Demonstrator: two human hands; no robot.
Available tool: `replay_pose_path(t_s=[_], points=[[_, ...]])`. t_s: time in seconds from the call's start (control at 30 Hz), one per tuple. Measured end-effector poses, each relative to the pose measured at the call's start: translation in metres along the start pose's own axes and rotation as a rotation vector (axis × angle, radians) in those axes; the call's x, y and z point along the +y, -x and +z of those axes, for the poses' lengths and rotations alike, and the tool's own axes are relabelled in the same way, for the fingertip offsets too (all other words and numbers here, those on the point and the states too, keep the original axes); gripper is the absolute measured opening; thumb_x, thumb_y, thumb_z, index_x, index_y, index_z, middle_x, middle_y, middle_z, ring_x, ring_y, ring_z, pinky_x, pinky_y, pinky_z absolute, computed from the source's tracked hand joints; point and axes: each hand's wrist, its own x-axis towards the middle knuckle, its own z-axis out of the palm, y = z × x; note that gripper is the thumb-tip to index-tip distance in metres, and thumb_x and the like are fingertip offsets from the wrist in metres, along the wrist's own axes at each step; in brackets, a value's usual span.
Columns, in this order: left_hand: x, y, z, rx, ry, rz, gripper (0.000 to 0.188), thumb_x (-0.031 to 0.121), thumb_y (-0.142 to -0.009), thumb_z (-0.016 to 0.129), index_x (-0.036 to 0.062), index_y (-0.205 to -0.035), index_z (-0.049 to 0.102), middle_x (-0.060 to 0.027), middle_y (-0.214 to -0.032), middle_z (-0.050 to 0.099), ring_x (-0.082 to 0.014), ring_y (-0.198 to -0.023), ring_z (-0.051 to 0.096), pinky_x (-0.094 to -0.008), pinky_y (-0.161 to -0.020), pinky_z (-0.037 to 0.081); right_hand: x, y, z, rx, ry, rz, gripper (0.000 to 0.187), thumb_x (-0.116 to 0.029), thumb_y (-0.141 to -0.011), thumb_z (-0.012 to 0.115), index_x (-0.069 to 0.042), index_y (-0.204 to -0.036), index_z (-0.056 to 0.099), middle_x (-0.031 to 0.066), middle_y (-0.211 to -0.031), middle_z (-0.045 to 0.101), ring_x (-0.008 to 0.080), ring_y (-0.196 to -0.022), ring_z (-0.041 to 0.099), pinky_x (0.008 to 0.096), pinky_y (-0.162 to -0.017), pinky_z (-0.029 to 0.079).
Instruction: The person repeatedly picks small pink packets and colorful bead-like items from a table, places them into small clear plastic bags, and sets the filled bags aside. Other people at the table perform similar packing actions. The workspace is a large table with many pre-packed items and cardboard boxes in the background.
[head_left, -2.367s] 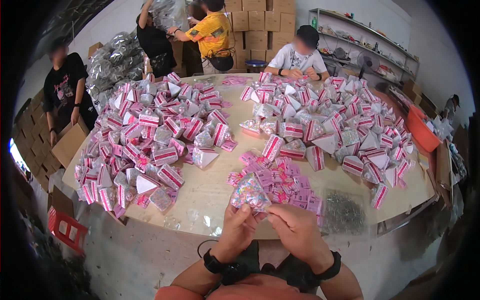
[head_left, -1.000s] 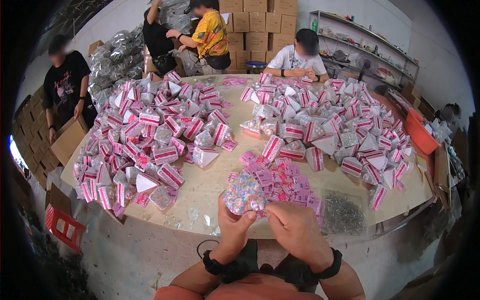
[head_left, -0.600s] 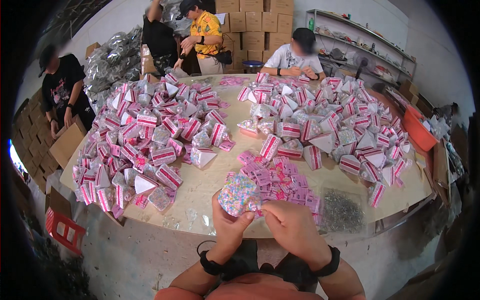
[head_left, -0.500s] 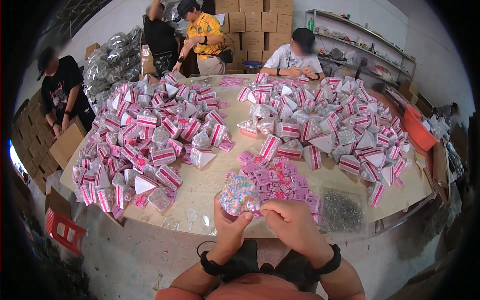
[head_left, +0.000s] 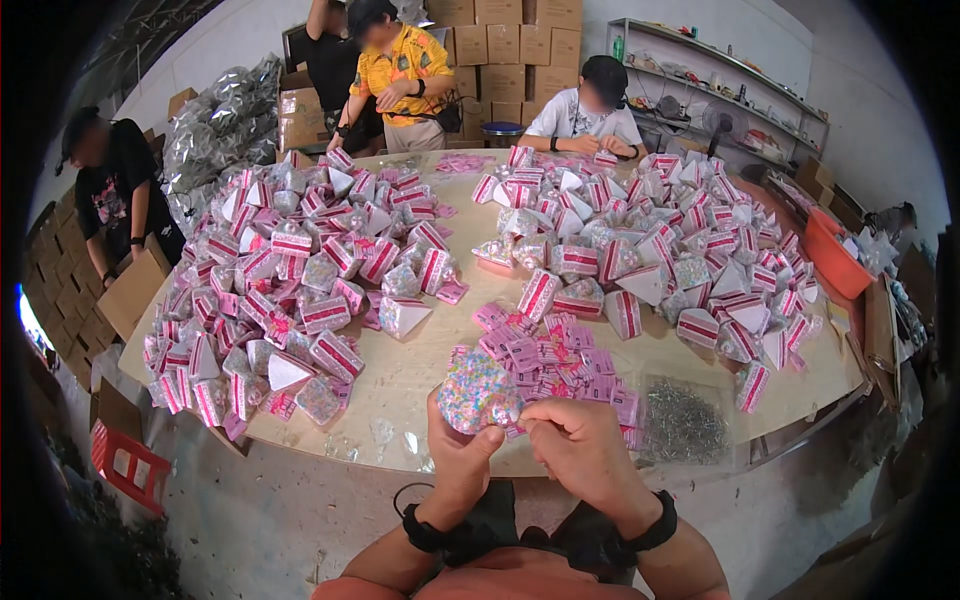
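A rounded-triangular piece with a pastel, sprinkle-like top [head_left: 474,385], in a clear wrap, rests in my left hand [head_left: 460,465]. The fingers curl round its near edge, and the thumb presses beside the gathered corner of the wrap. Close to that corner, my right hand [head_left: 580,448] is closed in a pinch. Whatever lies between its fingertips is too small to make out. Beyond both hands, many pink printed cards [head_left: 565,360] are heaped on the table [head_left: 400,375]. A pile of thin metallic pieces [head_left: 685,422] lies on a clear sheet to the right.
Wrapped cake-slice-shaped pieces form a large left heap [head_left: 300,270] and a right heap [head_left: 640,240]. One co-worker [head_left: 590,120] sits across the table; others stand at the far left and back. An orange tub [head_left: 835,255] is at the right, a red stool [head_left: 130,465] at lower left.
My hands and the sprinkled piece stay almost in place, with the right fingers shifting slightly. At the back, the co-worker in yellow leans lower and leftward; the one at far left bends down.
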Motion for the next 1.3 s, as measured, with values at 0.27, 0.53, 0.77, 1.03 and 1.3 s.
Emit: replay_pose_path(t_s=[0.27,0.53,0.77,1.03,1.3], points=[[0.001,0.001,0.002,0.02,-0.089,0.062,0.069,0.012,-0.067,0.076,0.003,-0.12,0.032,-0.0074,-0.11,0.047,-0.0175,-0.101,0.049,-0.0331,-0.088,0.041,-0.006,0.0,0.002,0.044,0.052,0.069,0.01,-0.005,-0.077,0.052,0.001,-0.081,0.059,0.016,-0.064,0.056,0.0247,-0.053,0.055,0.0321,-0.05,0.041],[0.004,0.001,-0.006,-0.014,-0.301,0.157,0.074,0.008,-0.066,0.076,0.0019,-0.122,0.029,-0.0086,-0.113,0.042,-0.0168,-0.103,0.046,-0.0326,-0.088,0.04,0.004,-0.001,0.004,0.057,0.137,-0.029,0.014,-0.005,-0.08,0.05,0.001,-0.086,0.062,0.0024,-0.056,0.053,0.0058,-0.045,0.047,0.023,-0.041,0.037],[0.005,-0.001,-0.007,-0.067,-0.348,0.183,0.072,0.002,-0.067,0.073,0.001,-0.123,0.028,-0.0108,-0.118,0.04,-0.0191,-0.107,0.046,-0.0342,-0.092,0.039,0.006,-0.003,0.004,0.088,0.282,-0.109,0.012,-0.006,-0.078,0.053,0.0,-0.084,0.061,0.0116,-0.06,0.055,0.0194,-0.051,0.055,0.0298,-0.049,0.042],[0.002,-0.008,-0.021,-0.136,-0.692,0.309,0.071,0.003,-0.066,0.074,-0.0007,-0.122,0.03,-0.0158,-0.121,0.04,-0.0225,-0.113,0.043,-0.0353,-0.094,0.036,0.017,-0.006,0.011,0.104,0.498,-0.239,0.011,-0.008,-0.079,0.05,-0.002,-0.07,0.05,0.0161,-0.065,0.053,0.0357,-0.062,0.054,0.0443,-0.054,0.041],[-0.007,-0.007,-0.021,-0.108,-0.833,0.278,0.073,0.005,-0.065,0.073,-0.0014,-0.124,0.031,-0.0162,-0.12,0.041,-0.0246,-0.111,0.044,-0.0359,-0.094,0.035,0.024,-0.003,0.003,0.114,0.357,-0.086,0.011,-0.011,-0.079,0.053,-0.002,-0.08,0.059,0.016,-0.071,0.058,0.0331,-0.065,0.057,0.0368,-0.055,0.043]])
